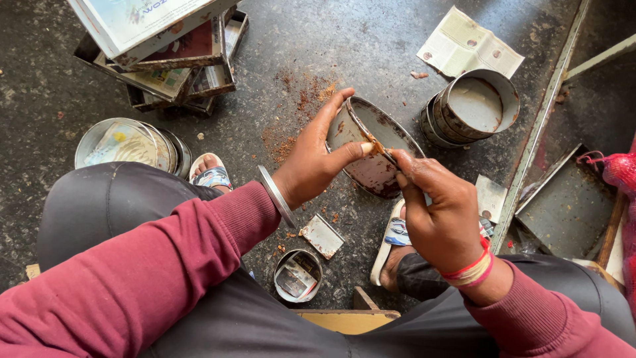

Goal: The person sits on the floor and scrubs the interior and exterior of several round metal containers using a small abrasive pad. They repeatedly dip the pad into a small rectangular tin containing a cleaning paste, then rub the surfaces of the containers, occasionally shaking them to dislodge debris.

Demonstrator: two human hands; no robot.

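My left hand [317, 156] grips a round metal baking tin [377, 149], tilted on its side above the dark floor, thumb on its rim. My right hand [440, 212] holds a thin metal scraper [385, 154] pressed against the tin's inner rim, where brown residue clings. Brown crumbs [295, 109] lie scattered on the floor behind the tin. Both arms wear maroon sleeves; a metal bangle sits on my left wrist and red threads on my right.
A stack of round tins [472, 107] stands to the right, square trays [173, 56] are piled at top left, and more round tins [126, 142] lie at left. A small tin [298, 275] and paper scraps [468, 45] lie on the floor. My sandalled feet flank the work.
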